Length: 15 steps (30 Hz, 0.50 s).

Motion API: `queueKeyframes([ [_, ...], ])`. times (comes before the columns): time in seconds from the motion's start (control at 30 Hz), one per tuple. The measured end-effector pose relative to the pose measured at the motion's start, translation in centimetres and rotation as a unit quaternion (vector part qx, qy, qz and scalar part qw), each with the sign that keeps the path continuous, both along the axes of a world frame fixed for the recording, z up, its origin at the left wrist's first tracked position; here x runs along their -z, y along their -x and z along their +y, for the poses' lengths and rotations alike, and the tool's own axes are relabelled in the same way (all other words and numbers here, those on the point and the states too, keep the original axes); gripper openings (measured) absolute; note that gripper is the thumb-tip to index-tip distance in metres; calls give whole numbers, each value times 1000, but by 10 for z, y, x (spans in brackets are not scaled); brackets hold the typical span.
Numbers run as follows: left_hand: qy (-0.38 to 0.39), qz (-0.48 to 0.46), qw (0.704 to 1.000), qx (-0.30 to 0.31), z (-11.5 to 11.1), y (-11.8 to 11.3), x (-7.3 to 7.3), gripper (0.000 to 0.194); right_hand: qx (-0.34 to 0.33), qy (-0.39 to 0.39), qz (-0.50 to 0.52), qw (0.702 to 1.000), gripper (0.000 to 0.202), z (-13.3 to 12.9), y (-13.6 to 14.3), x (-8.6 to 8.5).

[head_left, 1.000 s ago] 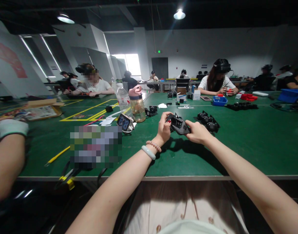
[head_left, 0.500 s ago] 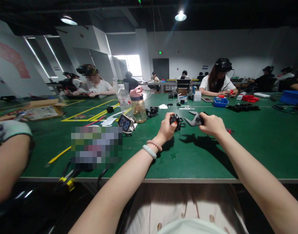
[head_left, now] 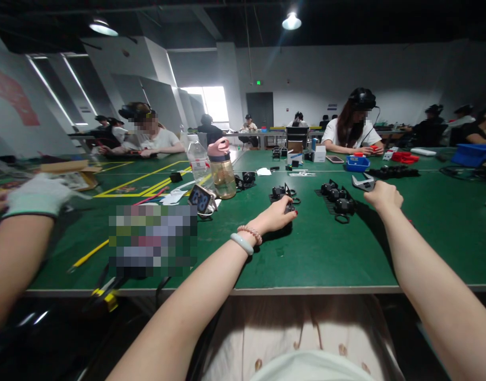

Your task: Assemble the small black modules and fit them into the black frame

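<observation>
"What does your left hand (head_left: 278,214) have?"

"The near end of a black assembly (head_left: 280,192). My thumb and fingers are closed about it, with some black showing between them. It sits low over the green table (head_left: 306,259); whether it bears fully on the top, I can't tell."

"And your right hand (head_left: 387,199)?"

"Wrapped round a grey forked piece (head_left: 362,183), its prongs sticking out to the left of my fingers. I have that one up off the table."

"Anything between the two?"

"A second black assembly (head_left: 336,198), lying on the table with a ring at its near end. Neither hand touches it."

"Further out?"

"A pink-lidded bottle (head_left: 223,173) beyond my left hand, a small clock (head_left: 200,200) just beside it. Past my right, a blue tray (head_left: 357,165), and behind that a co-worker (head_left: 348,132) in white, holding something red."
</observation>
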State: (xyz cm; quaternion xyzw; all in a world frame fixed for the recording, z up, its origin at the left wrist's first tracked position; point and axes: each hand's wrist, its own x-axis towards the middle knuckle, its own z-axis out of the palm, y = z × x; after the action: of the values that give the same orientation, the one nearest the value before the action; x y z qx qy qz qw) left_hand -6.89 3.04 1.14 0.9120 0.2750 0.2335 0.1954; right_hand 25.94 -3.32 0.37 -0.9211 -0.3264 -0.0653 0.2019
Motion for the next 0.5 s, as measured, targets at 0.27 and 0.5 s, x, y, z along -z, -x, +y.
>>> queueKeyframes([
  [0.27, 1, 50, 999, -18, 6, 1, 8, 54, 24, 11, 82, 996, 53, 6, -23, 23],
  [0.5, 4, 58, 998, -10, 4, 1, 6, 63, 39, 38, 111, 992, 54, 7, -29, 33],
])
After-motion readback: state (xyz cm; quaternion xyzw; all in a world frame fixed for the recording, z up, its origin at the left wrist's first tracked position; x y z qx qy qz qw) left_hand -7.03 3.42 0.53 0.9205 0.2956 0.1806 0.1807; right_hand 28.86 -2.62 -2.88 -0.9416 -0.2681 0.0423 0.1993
